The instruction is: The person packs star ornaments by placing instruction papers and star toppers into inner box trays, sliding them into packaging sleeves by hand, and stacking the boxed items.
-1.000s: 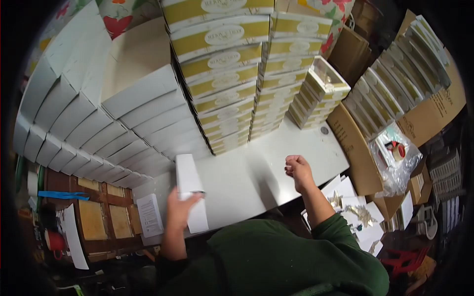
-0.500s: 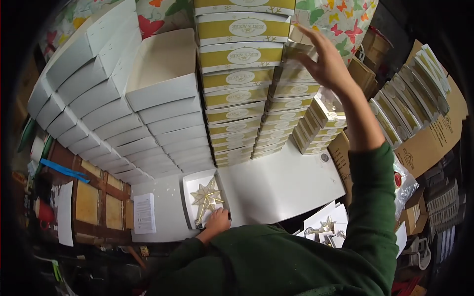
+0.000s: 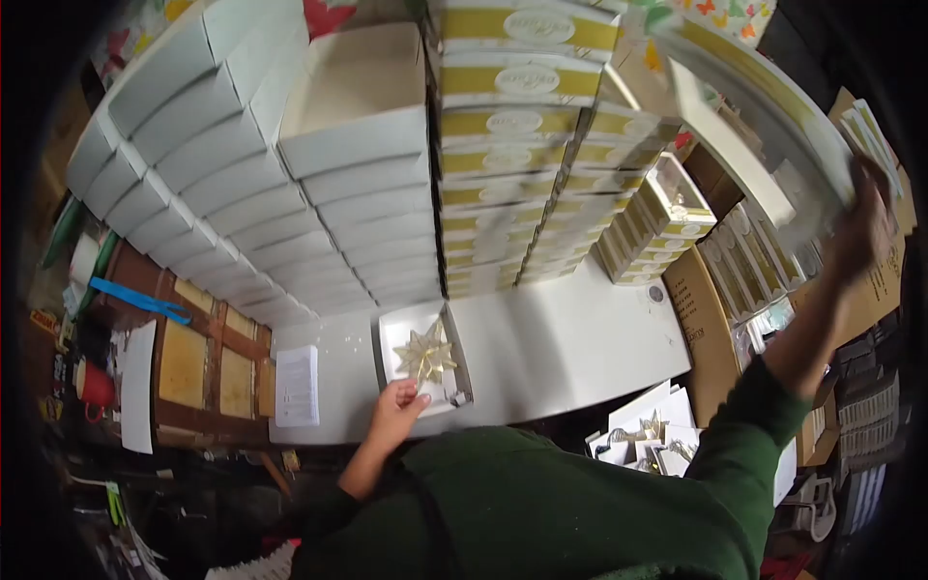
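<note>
A gold star tree topper lies in an open white box on the table. My left hand has its fingers curled at the box's near left edge, just below the star; whether they also touch the star is hard to see. Far out to the right, my raised right hand grips a gold-and-white box lid with what looks like a clear window. Motion blurs both the lid and that hand.
White boxes stack high at the back left, beside gold-banded printed boxes. Papers lie left on the table. A carton holding upright lids stands right. More ornaments in white packaging sit near my right side.
My right hand has swung from the top of the gold-banded stack out to the right, now with a lid. My left hand has shifted from the box's near right to its near left edge.
</note>
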A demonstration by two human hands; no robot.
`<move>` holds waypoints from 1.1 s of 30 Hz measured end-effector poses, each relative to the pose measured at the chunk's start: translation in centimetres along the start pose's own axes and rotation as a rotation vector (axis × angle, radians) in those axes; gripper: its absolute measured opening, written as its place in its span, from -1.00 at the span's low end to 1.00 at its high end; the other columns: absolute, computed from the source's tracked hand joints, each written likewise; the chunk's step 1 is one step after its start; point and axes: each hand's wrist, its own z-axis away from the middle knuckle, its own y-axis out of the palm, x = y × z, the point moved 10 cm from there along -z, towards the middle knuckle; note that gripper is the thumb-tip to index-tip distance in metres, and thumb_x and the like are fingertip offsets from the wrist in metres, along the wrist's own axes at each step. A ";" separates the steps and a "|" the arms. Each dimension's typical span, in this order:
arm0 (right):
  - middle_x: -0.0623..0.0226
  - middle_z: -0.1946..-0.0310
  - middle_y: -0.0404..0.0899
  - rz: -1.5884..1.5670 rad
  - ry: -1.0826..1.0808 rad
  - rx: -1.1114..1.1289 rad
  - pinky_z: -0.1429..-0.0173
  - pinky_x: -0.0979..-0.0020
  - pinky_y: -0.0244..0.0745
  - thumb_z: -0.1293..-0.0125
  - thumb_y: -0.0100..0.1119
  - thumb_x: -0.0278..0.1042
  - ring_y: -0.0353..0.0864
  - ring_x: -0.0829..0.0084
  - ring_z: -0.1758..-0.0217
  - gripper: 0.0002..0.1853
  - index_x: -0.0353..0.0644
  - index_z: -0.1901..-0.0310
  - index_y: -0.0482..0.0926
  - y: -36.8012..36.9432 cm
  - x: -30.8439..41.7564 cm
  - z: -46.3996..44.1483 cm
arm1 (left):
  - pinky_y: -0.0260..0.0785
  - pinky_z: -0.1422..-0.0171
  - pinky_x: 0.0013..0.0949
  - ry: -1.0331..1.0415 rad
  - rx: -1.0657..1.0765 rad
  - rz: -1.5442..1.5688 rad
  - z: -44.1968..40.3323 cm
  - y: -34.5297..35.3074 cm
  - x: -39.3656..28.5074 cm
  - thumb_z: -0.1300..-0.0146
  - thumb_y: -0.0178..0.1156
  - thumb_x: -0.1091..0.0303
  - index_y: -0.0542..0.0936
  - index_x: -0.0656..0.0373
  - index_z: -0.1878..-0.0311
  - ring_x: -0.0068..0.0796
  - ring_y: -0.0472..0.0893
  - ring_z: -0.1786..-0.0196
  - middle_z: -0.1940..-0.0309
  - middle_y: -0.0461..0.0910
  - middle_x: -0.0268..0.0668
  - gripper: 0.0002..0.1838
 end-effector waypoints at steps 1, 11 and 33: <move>0.32 -0.17 0.67 -0.171 -0.055 0.105 -0.18 0.39 0.58 -0.33 0.20 -0.52 0.69 0.35 -0.06 -0.62 -0.18 -0.18 0.63 -2.1 0.1 1.3 | 0.56 -0.16 -0.36 -0.054 0.029 0.036 0.9 0.4 -1.3 -0.31 0.47 0.39 0.54 0.34 -0.26 -0.43 0.64 -0.03 -0.03 0.64 -0.06 -0.49; 0.28 0.31 0.57 -1.473 2.123 0.453 0.38 0.31 0.53 -0.54 -0.04 -0.22 0.49 0.44 0.57 -0.77 -0.15 0.01 0.53 1.7 25.5 37.0 | 0.44 -0.37 -0.28 -0.191 0.697 0.259 5.3 11.6 -4.6 -0.47 0.34 0.27 0.22 0.32 -0.61 -0.33 0.64 -0.11 -0.19 0.61 -0.05 -0.22; -0.14 -0.20 0.53 -1.902 1.370 1.683 -0.34 0.21 0.54 -0.44 0.38 -0.34 0.61 0.15 -0.18 -0.18 -0.36 -0.56 0.10 1.4 59.0 46.1 | 0.46 -0.25 -0.16 -0.249 -0.305 -0.451 -4.4 -7.5 10.1 -0.30 0.47 0.05 0.58 0.41 -0.13 -0.19 0.61 -0.04 -0.06 0.61 -0.07 -0.40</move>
